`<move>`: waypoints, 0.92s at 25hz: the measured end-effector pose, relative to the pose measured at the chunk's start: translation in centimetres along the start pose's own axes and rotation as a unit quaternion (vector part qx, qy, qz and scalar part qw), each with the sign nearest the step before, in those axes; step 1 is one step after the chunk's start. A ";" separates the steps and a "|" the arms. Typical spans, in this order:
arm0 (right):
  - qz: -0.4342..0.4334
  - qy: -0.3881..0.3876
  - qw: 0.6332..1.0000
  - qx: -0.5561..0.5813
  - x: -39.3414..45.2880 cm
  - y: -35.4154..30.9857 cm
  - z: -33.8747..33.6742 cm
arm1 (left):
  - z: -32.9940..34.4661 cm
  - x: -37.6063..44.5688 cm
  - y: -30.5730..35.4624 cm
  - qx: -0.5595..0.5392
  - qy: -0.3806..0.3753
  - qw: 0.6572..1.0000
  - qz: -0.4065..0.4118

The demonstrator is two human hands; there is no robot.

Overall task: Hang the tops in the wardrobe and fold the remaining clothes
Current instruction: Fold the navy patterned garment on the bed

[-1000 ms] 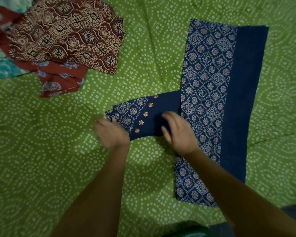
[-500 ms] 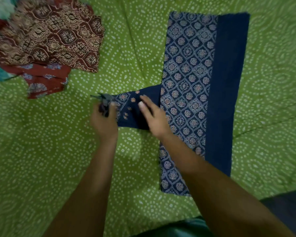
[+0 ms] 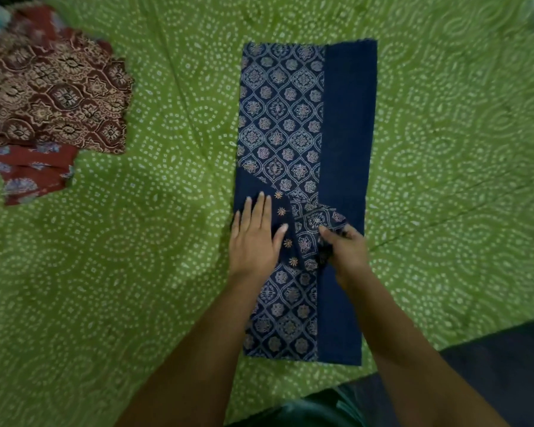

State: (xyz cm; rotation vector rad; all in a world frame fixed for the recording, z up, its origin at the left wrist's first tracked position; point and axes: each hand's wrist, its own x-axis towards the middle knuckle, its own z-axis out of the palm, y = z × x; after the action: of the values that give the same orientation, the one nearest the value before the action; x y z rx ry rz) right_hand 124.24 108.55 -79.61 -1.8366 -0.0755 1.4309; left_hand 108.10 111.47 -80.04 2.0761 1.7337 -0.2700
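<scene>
A navy blue printed garment (image 3: 302, 124) lies lengthwise on the green bedsheet (image 3: 173, 241), folded into a long strip with a plain blue band along its right side. Its sleeve (image 3: 309, 229) is folded over onto the body. My left hand (image 3: 255, 238) presses flat on the fold at the garment's left edge, fingers straight. My right hand (image 3: 342, 248) pinches the sleeve's end over the middle of the garment.
A heap of maroon printed clothes (image 3: 53, 97) lies at the far left, with a red floral piece (image 3: 28, 174) under it and a bit of teal cloth at the corner. The bed's near edge (image 3: 413, 362) runs at the lower right.
The sleeve that stuck out to the left has been folded rightwards over the garment's body. My left hand let go of the cuff and now lies flat; my right hand now pinches the sleeve end.
</scene>
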 end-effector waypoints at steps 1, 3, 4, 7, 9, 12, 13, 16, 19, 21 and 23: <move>0.000 0.006 1.000 -0.008 0.6 0.4 -0.3 | 0.8 0.1 -0.4 0.030 -0.027 0.999 0.003; -0.007 0.027 0.998 -0.052 1.9 1.3 -1.3 | 1.8 0.6 -1.2 0.076 -0.058 0.995 -0.001; -0.015 0.039 0.996 -0.079 2.5 1.7 -1.9 | 2.1 0.9 -1.7 0.095 -0.072 0.993 -0.001; -0.149 0.094 0.939 -0.297 3.3 3.2 -4.8 | 1.8 1.5 -3.4 0.117 -0.080 0.988 0.053; -0.339 0.035 0.797 -0.498 3.6 3.6 -8.3 | 1.3 1.1 -5.3 0.107 -0.073 0.978 0.165; -0.499 -0.205 0.489 -0.685 4.0 3.3 -13.8 | 0.7 0.1 -9.5 0.162 -0.105 0.911 0.365; -0.508 -0.262 0.395 -0.719 4.1 3.3 -15.0 | 0.8 0.1 -10.7 0.194 -0.105 0.884 0.413; -0.492 -0.327 0.295 -0.751 5.6 3.9 -14.9 | 2.4 1.0 -11.0 0.248 -0.100 0.839 0.474; -0.513 -0.324 0.371 -0.703 6.9 4.1 -11.9 | 3.5 1.6 -10.3 0.210 -0.086 0.842 0.489; -0.467 -0.334 0.516 -0.636 7.2 3.9 -11.1 | 3.3 1.6 -9.9 0.087 -0.134 0.885 0.438; -0.307 -0.320 0.707 -0.551 7.0 3.0 -10.4 | 2.7 1.5 -8.7 -0.057 -0.171 0.938 0.297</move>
State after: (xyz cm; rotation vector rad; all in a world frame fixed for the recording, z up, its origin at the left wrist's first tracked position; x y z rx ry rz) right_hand 134.30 104.32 -86.45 -1.6487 -2.0806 1.5072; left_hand 100.26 112.76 -84.71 2.1940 0.8505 -0.3080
